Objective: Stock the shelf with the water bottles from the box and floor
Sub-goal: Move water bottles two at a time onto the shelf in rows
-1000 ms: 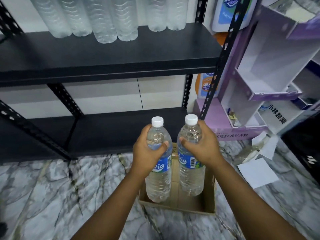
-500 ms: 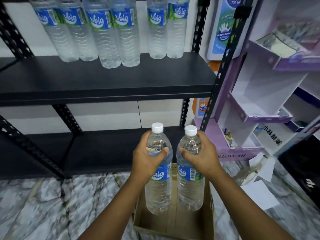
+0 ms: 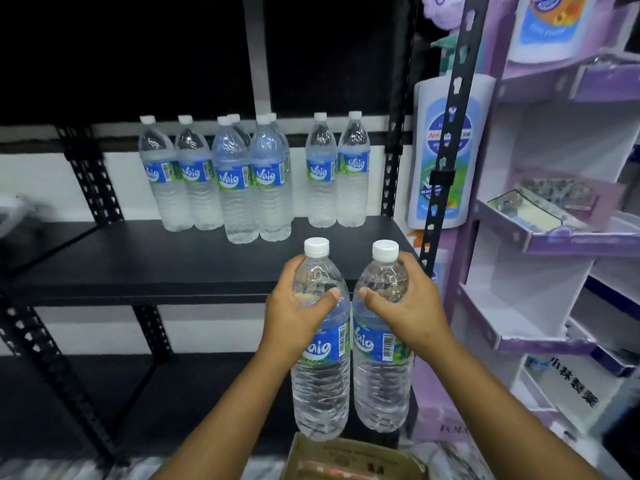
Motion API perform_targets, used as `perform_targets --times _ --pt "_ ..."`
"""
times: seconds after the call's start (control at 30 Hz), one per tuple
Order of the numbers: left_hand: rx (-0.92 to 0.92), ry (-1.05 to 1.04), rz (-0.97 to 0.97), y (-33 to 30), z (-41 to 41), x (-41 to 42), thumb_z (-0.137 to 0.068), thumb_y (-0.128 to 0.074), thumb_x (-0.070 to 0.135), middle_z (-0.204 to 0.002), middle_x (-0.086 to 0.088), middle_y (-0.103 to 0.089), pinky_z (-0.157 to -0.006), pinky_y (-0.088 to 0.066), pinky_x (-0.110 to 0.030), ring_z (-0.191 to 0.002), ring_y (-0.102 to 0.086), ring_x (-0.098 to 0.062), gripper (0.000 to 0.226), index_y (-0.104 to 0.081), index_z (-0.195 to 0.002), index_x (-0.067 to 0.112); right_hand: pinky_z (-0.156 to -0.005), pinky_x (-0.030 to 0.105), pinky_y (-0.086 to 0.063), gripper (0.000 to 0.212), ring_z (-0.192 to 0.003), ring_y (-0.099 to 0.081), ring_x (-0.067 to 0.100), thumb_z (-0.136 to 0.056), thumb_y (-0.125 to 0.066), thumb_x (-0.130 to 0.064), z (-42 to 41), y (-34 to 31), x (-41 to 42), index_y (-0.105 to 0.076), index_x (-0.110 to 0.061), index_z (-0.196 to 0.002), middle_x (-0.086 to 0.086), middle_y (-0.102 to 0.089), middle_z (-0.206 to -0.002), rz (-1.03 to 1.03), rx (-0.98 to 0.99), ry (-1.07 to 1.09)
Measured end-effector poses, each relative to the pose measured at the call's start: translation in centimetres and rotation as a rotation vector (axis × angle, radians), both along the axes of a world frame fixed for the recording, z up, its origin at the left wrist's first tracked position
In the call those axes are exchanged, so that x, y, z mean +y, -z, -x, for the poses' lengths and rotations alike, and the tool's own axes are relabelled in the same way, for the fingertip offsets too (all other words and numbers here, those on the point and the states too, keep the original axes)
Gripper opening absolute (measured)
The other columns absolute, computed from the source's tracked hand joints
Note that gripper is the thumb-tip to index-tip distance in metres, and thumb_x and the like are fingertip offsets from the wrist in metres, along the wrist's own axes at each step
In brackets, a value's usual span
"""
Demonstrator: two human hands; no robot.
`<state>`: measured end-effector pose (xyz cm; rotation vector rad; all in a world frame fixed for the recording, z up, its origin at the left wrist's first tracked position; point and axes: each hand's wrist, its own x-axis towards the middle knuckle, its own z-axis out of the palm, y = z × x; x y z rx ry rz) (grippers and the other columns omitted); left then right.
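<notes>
My left hand (image 3: 294,313) grips the shoulder of a clear water bottle (image 3: 322,375) with a white cap and blue label. A matching second bottle (image 3: 381,375) hangs upright in the grip of my right hand (image 3: 412,306). Both bottles are side by side in the air, above the cardboard box (image 3: 349,459) at the bottom edge and in front of the black shelf (image 3: 156,265). Several stocked bottles (image 3: 252,181) stand in a row at the back of that shelf.
A black perforated upright (image 3: 446,154) bounds the shelf on the right. Beyond it stands a purple cardboard display (image 3: 540,237) with a large soap bottle (image 3: 446,150). A lower black shelf (image 3: 138,393) runs beneath. The shelf front left of my hands is bare.
Both hands have lifted the two bottles up out of the box to the level of the middle shelf. The view has tilted upward, so the stocked bottles show in full.
</notes>
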<state>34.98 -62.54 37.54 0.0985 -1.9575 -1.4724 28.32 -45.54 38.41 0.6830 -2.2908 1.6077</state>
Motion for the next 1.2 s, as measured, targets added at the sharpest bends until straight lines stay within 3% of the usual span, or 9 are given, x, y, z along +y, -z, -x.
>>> perform_targets --times 0.13,0.23,0.47,0.63,0.77,0.87,0.93,1.03,1.2 --pt "0.091 0.012 0.044 -4.2 1.8 -1.2 -0.077 -0.079 0.014 -0.104 0.010 -0.068 -0.081 -0.051 -0.018 -0.093 -0.066 -0.004 0.056 -0.053 -0.123 0.029 -0.077 0.029 -0.050 0.052 -0.086 -0.064 0.005 -0.069 -0.081 -0.038 1.2 -4.7 -0.7 -0.049 -0.035 -0.111 -0.014 -0.066 -0.097 0.047 0.087 0.040" --pt "0.139 0.046 0.055 -6.9 3.0 -1.8 -0.078 -0.077 0.014 -0.106 0.010 -0.067 -0.083 -0.051 -0.022 -0.096 -0.066 -0.006 0.054 -0.052 -0.124 0.028 -0.080 0.026 -0.044 0.059 -0.094 -0.059 0.011 -0.074 -0.080 -0.035 1.8 -7.8 -1.2 -0.049 -0.029 -0.123 -0.012 -0.060 -0.103 0.078 0.139 0.079" --pt "0.198 0.117 0.069 -12.2 5.7 -3.1 -0.079 -0.077 0.012 -0.110 0.009 -0.066 -0.085 -0.052 -0.021 -0.098 -0.065 -0.004 0.055 -0.050 -0.126 0.025 -0.082 0.029 -0.042 0.072 -0.098 -0.050 0.013 -0.076 -0.075 -0.042 3.8 -13.5 -3.2 -0.043 -0.022 -0.137 -0.009 -0.049 -0.108 0.060 0.202 0.153" --pt "0.220 0.127 0.067 -15.0 7.3 -3.8 -0.073 -0.076 0.027 -0.105 0.013 -0.066 -0.085 -0.052 -0.026 -0.097 -0.065 -0.006 0.046 -0.052 -0.110 0.041 -0.085 0.041 -0.051 0.069 -0.102 -0.060 0.021 -0.073 -0.072 -0.048 5.6 -16.2 -4.8 -0.045 -0.024 -0.131 -0.003 -0.062 -0.118 0.045 0.214 0.193" --pt "0.222 0.124 0.068 -15.4 9.1 -4.6 -0.071 -0.076 0.032 -0.110 0.004 -0.068 -0.084 -0.053 -0.026 -0.100 -0.067 -0.013 0.046 -0.054 -0.110 0.041 -0.082 0.037 -0.049 0.067 -0.104 -0.058 0.021 -0.076 -0.072 -0.048 7.2 -17.1 -5.8 -0.044 -0.022 -0.131 0.000 -0.059 -0.122 0.006 0.219 0.222" --pt "0.208 0.143 0.061 -15.0 10.4 -5.0 -0.080 -0.075 0.017 -0.111 0.000 -0.067 -0.080 -0.052 -0.020 -0.097 -0.066 -0.011 0.043 -0.054 -0.111 0.038 -0.083 0.038 -0.050 0.068 -0.105 -0.058 0.022 -0.075 -0.072 -0.047 8.4 -16.9 -6.3 -0.044 -0.021 -0.131 0.001 -0.060 -0.120 0.011 0.214 0.236" --pt "0.190 0.137 0.053 -14.5 11.3 -5.2 -0.074 -0.077 0.029 -0.113 0.000 -0.067 -0.086 -0.053 -0.028 -0.100 -0.066 -0.012 0.047 -0.056 -0.116 0.034 -0.084 0.038 -0.050 0.068 -0.107 -0.057 0.022 -0.075 -0.072 -0.048 9.2 -16.6 -6.7 -0.044 -0.021 -0.131 0.000 -0.059 -0.120 0.015 0.198 0.248" --pt "0.173 0.119 0.044 -14.0 12.5 -5.5 -0.062 -0.073 0.045 -0.118 -0.001 -0.066 -0.092 -0.052 -0.034 -0.104 -0.065 -0.014 0.074 -0.054 -0.129 0.020 -0.087 0.040 -0.050 0.069 -0.107 -0.057 0.021 -0.072 -0.072 -0.050 10.5 -16.0 -7.1 -0.045 -0.023 -0.130 -0.002 -0.060 -0.119 0.017 0.181 0.248" --pt "0.161 0.102 0.041 -14.0 14.4 -6.1 -0.071 -0.073 0.035 -0.125 -0.003 -0.063 -0.092 -0.051 -0.031 -0.106 -0.063 -0.013 0.063 -0.052 -0.129 0.024 -0.083 0.040 -0.051 0.066 -0.103 -0.057 0.019 -0.072 -0.071 -0.053 12.8 -14.8 -8.0 -0.046 -0.025 -0.126 -0.005 -0.060 -0.115 0.017 0.157 0.254"
